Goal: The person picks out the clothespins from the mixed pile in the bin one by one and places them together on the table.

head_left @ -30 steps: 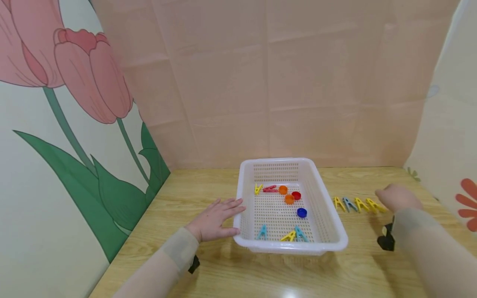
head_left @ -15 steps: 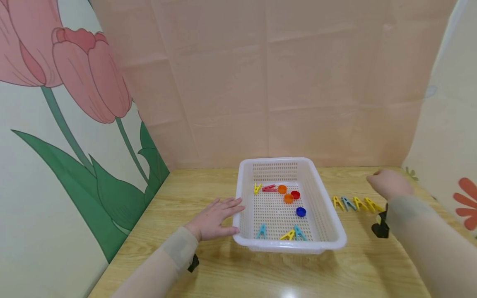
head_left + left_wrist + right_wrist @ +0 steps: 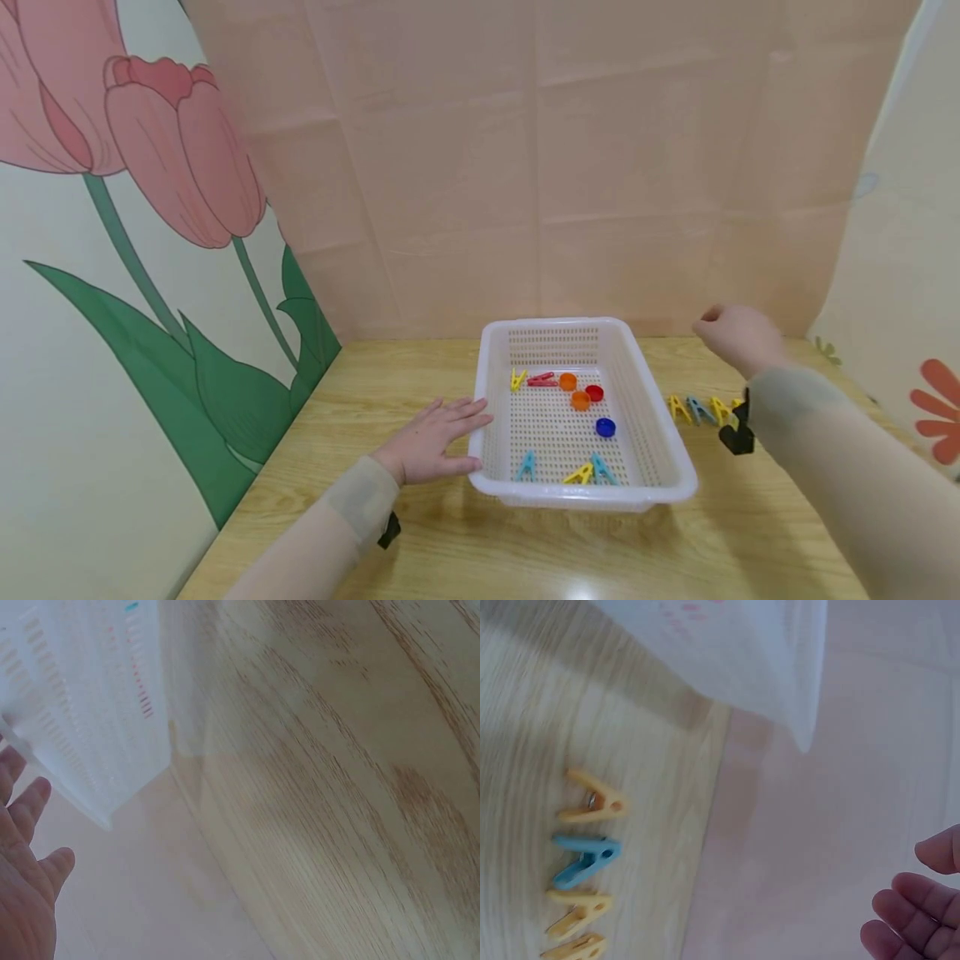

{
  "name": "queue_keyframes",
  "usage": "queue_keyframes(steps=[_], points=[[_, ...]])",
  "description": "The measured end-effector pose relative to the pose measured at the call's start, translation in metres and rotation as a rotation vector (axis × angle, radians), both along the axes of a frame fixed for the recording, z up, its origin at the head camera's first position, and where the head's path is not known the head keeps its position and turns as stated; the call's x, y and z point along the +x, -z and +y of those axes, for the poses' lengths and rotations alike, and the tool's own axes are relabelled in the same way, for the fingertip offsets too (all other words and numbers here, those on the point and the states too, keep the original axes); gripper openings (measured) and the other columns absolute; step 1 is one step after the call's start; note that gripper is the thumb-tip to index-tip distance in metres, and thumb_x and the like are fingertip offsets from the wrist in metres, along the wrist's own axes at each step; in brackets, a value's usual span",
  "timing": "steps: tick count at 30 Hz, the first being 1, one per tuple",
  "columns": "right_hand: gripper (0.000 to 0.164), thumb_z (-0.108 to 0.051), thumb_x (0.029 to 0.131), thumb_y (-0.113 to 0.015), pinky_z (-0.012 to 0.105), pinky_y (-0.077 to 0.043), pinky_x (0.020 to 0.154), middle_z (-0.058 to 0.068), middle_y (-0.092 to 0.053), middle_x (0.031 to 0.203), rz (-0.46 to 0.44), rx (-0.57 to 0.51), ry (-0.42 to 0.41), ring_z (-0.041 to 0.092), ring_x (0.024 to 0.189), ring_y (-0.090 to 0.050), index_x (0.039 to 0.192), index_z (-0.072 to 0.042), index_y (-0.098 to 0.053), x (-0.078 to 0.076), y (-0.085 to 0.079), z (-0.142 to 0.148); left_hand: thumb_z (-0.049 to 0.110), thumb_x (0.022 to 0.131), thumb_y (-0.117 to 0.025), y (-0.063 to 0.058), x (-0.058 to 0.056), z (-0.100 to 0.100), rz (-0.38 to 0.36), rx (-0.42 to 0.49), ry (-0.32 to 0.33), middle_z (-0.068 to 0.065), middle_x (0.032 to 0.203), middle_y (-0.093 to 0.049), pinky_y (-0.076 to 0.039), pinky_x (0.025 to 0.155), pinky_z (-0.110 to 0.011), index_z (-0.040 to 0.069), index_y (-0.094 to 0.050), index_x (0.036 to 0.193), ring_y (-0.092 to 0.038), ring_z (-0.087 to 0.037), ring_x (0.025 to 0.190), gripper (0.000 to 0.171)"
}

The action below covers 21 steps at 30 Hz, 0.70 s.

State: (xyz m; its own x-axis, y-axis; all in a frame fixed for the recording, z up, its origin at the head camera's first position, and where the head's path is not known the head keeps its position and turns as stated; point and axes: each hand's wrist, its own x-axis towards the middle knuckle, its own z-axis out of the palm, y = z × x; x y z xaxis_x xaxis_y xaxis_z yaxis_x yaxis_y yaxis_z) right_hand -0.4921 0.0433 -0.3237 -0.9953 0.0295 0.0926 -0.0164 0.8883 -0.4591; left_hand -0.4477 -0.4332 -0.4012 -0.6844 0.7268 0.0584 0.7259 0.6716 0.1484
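A white perforated plastic basket (image 3: 585,497) stands on the wooden table, holding several clothespins and round caps. My left hand (image 3: 435,442) lies with straight, spread fingers against its left rim. To the right of the basket, several clothespins line up: a yellow clothespin (image 3: 592,799), a blue clothespin (image 3: 587,859) and further yellow ones, partly behind my right wrist in the head view. My right hand (image 3: 742,337) is raised beyond this row, right of the basket's far corner. In the right wrist view its fingers are loosely bent, the thumb apart, with nothing between them.
Inside the basket lie a red clothespin (image 3: 542,380), a blue cap (image 3: 605,427), an orange cap (image 3: 581,401) and a light blue clothespin (image 3: 527,466). A pinkish sheet (image 3: 450,208) rises at the table's back edge. Painted walls flank both sides.
My right hand has moved up and left, from beside the clothespin row's right end to above and beyond it. The left hand and the basket stay in place.
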Motion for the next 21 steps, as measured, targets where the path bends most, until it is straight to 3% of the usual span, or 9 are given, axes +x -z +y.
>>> queue_keyframes(steps=[13, 21], points=[[0.050, -0.035, 0.097, -0.045, 0.055, -0.048, 0.077, 0.030, -0.058, 0.116, 0.069, -0.034, -0.059, 0.043, 0.098, -0.056, 0.120, 0.007, -0.056, -0.010, -0.024, -0.064, 0.065, 0.091, -0.044, -0.002, 0.002, -0.002, -0.010, 0.003, -0.002, 0.010, 0.159, -0.018, -0.010, 0.117, -0.049, 0.027, -0.032, 0.151, -0.016, -0.016, 0.146, 0.073], [0.043, -0.031, 0.097, -0.046, 0.054, -0.049, 0.081, 0.026, -0.059, 0.117, 0.071, -0.100, -0.096, 0.040, 0.100, -0.056, 0.121, 0.004, -0.057, -0.012, -0.027, -0.098, 0.068, 0.091, -0.041, -0.002, 0.003, -0.003, 0.001, 0.010, 0.009, 0.007, 0.159, -0.020, -0.010, 0.117, -0.049, 0.027, -0.032, 0.151, -0.016, -0.016, 0.146, 0.073]])
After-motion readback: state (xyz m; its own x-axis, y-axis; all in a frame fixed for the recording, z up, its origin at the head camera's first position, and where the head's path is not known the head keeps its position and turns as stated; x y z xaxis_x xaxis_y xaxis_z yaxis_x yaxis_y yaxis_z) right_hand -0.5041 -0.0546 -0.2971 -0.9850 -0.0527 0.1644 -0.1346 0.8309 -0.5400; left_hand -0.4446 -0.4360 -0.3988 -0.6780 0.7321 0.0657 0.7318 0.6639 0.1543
